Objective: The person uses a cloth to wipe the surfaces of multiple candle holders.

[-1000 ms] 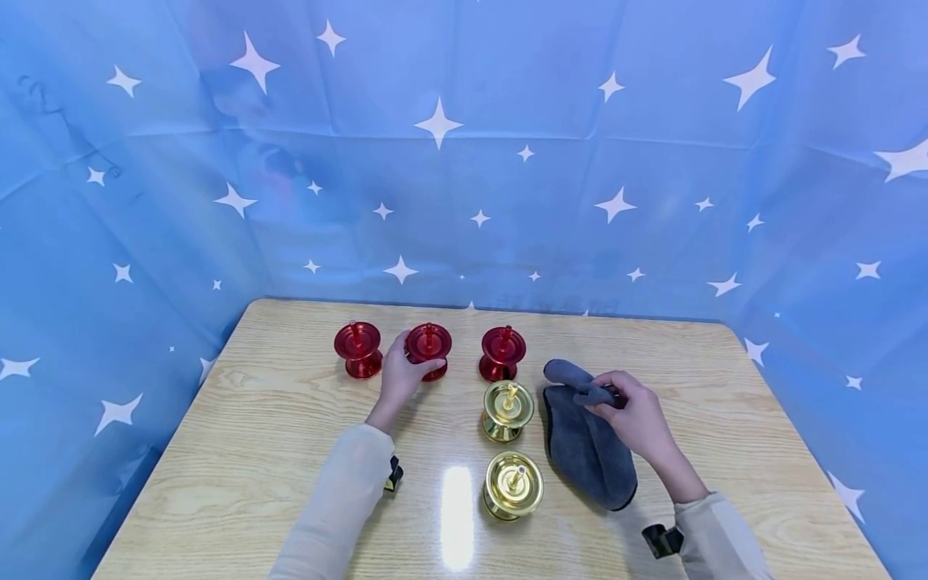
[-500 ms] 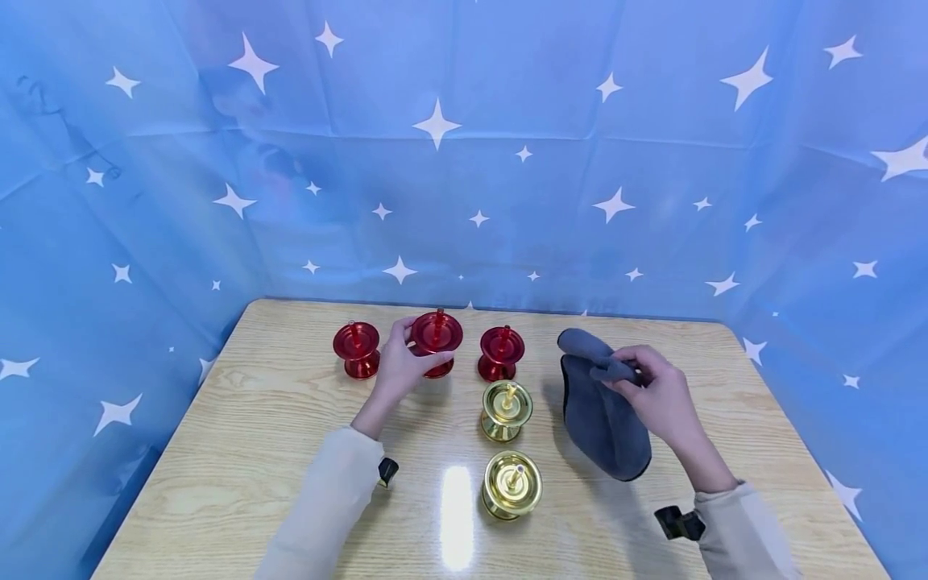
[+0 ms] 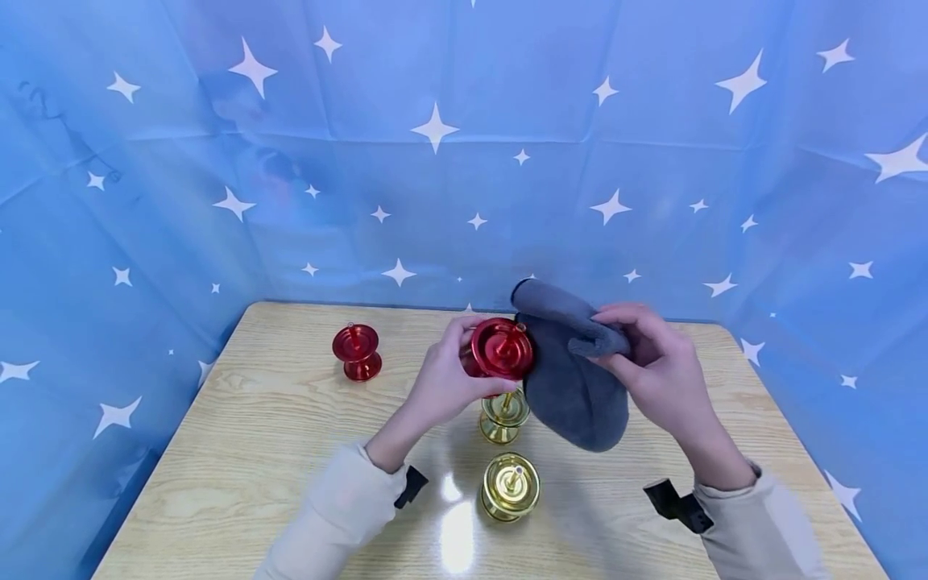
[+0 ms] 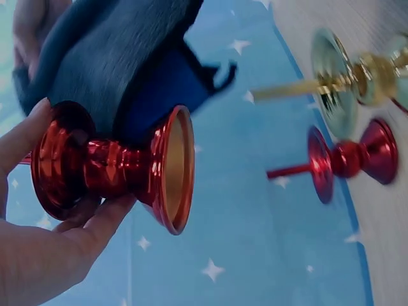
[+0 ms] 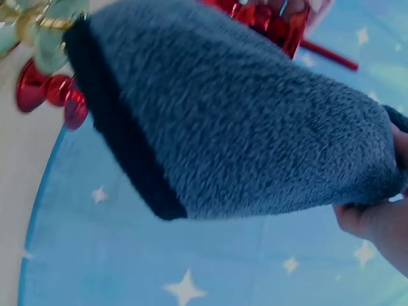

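Observation:
My left hand (image 3: 441,377) grips a shiny red candle holder (image 3: 500,350) by its waist, lifted above the table. In the left wrist view that candle holder (image 4: 108,167) lies sideways, its hollow base showing. My right hand (image 3: 661,372) pinches a folded dark grey cloth (image 3: 573,395), which hangs down close against the red candle holder's right side. Whether they touch is hard to tell. From the right wrist, the plush cloth (image 5: 242,121) fills much of the view, partly covering the held candle holder.
Two gold candle holders, the farther (image 3: 499,432) and the nearer (image 3: 511,488), stand mid-table. A red candle holder (image 3: 357,348) stands at the left. Another red candle holder (image 4: 347,159), hidden from the head, shows in both wrist views. A starry blue curtain (image 3: 348,234) hangs behind the wooden table (image 3: 239,451).
My left hand has raised the middle red candle holder and carried it right, towards me. My right hand lifted the cloth, first rightward, then back left beside the candle holder.

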`<state>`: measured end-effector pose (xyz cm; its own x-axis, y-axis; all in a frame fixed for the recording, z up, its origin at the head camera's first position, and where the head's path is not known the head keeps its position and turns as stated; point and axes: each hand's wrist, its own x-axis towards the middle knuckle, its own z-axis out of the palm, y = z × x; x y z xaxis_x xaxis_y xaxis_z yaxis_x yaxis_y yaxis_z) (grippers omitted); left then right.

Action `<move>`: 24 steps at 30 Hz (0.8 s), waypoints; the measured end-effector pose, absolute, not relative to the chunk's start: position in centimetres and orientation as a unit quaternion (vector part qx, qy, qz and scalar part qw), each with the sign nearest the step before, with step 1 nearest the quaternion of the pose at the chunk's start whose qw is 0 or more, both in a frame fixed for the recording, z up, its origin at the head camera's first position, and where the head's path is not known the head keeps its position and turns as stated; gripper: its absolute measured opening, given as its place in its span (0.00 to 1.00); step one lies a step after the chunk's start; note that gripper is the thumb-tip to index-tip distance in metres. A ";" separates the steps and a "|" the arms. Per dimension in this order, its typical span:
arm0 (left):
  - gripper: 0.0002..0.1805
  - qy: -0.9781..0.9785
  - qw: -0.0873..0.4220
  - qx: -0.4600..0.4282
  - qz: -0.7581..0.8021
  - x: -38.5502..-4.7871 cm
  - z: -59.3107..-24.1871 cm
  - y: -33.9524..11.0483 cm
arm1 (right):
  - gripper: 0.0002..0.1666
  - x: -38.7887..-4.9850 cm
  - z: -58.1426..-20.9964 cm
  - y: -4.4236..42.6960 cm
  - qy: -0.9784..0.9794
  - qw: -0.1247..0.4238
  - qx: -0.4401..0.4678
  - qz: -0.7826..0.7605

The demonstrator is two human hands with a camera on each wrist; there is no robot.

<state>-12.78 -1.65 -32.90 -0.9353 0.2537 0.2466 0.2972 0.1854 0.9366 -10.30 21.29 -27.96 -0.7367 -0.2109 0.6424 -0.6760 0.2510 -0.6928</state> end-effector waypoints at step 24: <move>0.42 -0.776 0.011 -0.259 -0.576 -10.1 -33.5 -1.5 | 0.31 -9.6 -31.3 18.1 -0.865 0.111 0.318 0.371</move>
<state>-10.09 -1.45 -33.52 -0.8655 0.3892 0.3153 0.4145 0.2032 0.8870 -9.59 18.08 -31.33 -0.7729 -0.4686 0.4278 -0.6330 0.5215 -0.5722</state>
